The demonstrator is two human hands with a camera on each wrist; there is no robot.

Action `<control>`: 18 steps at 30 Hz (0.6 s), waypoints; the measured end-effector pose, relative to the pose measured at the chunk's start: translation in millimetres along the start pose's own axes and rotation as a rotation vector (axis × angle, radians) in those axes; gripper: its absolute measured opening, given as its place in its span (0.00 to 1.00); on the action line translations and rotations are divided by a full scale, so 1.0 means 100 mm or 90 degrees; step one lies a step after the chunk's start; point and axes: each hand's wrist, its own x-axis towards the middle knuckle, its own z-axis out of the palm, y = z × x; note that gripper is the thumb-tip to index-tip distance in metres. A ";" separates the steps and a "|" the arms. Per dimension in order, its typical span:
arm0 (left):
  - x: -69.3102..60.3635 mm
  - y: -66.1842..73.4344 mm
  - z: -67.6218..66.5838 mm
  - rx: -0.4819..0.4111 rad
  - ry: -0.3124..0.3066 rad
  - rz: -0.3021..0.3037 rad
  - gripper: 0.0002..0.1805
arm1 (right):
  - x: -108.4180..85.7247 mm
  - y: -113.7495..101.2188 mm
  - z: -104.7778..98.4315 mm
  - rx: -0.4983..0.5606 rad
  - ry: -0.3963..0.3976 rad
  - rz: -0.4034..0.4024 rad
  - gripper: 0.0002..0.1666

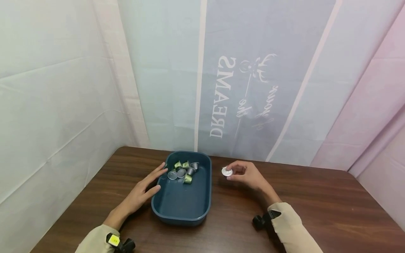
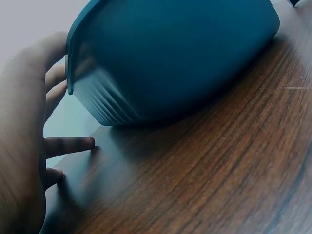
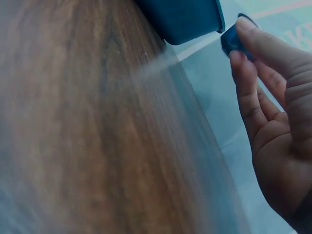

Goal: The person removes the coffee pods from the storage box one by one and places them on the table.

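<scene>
My right hand [image 1: 248, 174] pinches a small capsule [image 1: 226, 171] by its edge, its silver lid facing up, just right of the blue bin [image 1: 181, 222]. In the right wrist view the capsule [image 3: 237, 40] looks dark blue between thumb and fingertips of the hand [image 3: 280, 112]. My left hand [image 1: 139, 193] rests at the bin's left rim with fingers extended. The left wrist view shows that hand [image 2: 24, 126] against the bin's side [image 2: 165, 58], two fingers low near the tabletop. Inside the bin lie several capsules, green ones [image 1: 187, 179] and silver-grey ones [image 1: 181, 173], grouped toward the far end.
The bin stands on a dark brown wooden table [image 1: 319, 207]. Fabric curtains [image 1: 171, 77] with mirrored lettering hang behind the table, and others hang at both sides. Each wrist carries a small black camera, the right one [image 1: 259, 222] low over the table.
</scene>
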 end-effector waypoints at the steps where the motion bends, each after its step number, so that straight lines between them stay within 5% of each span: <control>1: 0.00 0.01 0.00 0.002 0.001 0.001 0.30 | 0.00 0.03 0.00 0.009 0.001 0.006 0.15; 11: 0.00 0.03 -0.01 0.000 0.002 -0.001 0.31 | -0.01 0.47 -0.03 0.030 0.024 0.059 0.17; 18: 0.00 0.01 0.00 0.007 0.000 0.002 0.30 | -0.02 0.56 -0.02 0.024 0.017 0.055 0.18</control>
